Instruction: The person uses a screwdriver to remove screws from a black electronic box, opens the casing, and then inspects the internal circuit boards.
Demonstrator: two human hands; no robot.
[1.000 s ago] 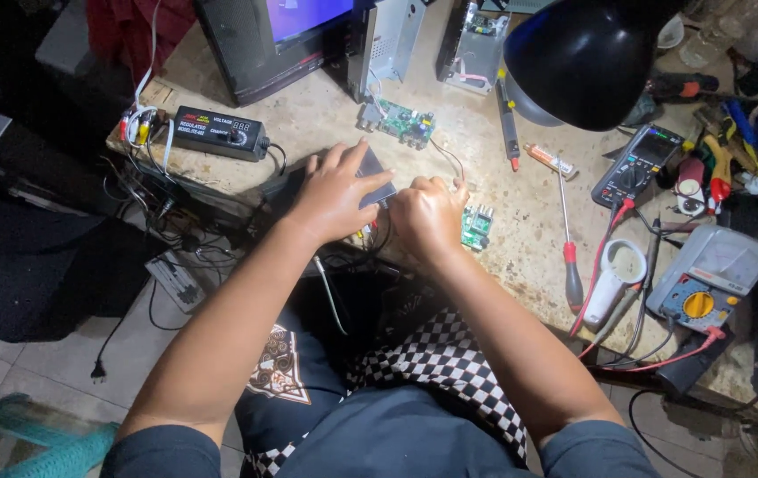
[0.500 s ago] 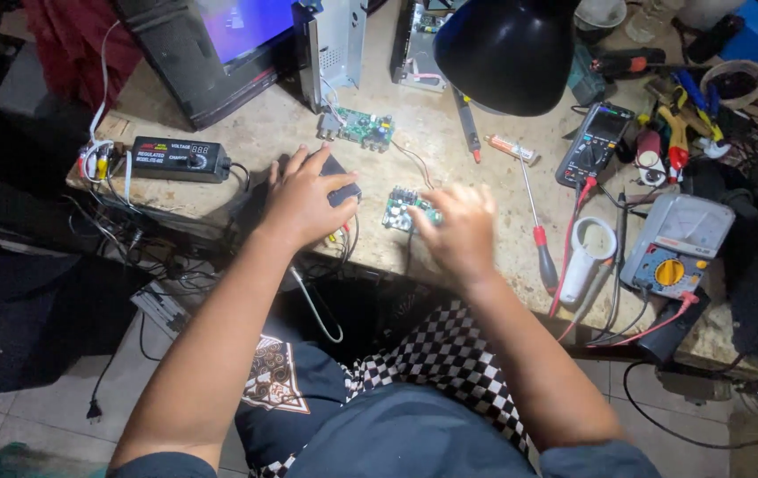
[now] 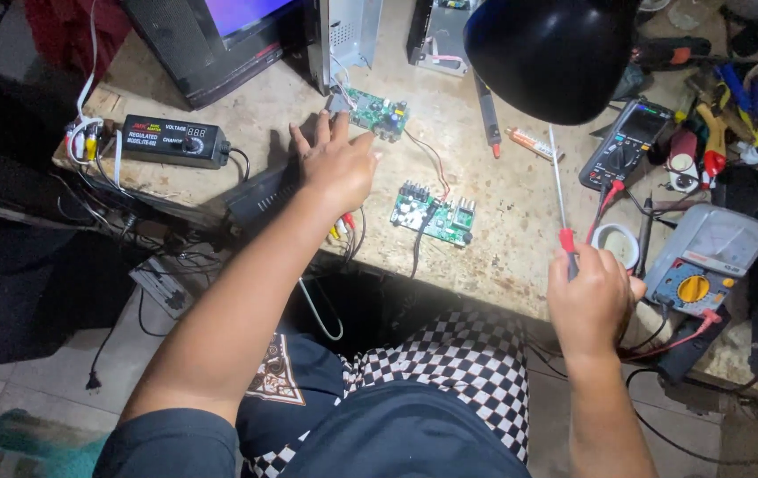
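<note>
The right hand (image 3: pixel 593 296) is closed around the red handle of a long screwdriver (image 3: pixel 558 190), near the front edge of the bench (image 3: pixel 503 239) on its right part. The thin metal shaft points away from the person, toward the back of the bench, and passes under the black lamp shade (image 3: pixel 551 53). The screwdriver looks light and stiff; the handle is the natural place to hold it, because the shaft is thin and smooth and would probably slip in the fingers.

The left hand (image 3: pixel 336 164) lies with fingers spread on a dark flat box (image 3: pixel 259 195) at the left part of the bench, and its fingertips come close to a green circuit board (image 3: pixel 377 112) further back. I cannot tell if they touch it. Between the two hands, close to the front edge, lies a second green circuit board (image 3: pixel 432 214) with red and black wires going out of it. Such a board seems light but fragile, so I think it is better to take it by its edges, not by the small parts on top.

At the left end stands a black power supply box (image 3: pixel 171 140). On the right side there are a dark multimeter (image 3: pixel 627 142) and a grey multimeter with a yellow dial (image 3: pixel 702 261), with a roll of white tape (image 3: pixel 616 243) just beside the right hand.
</note>
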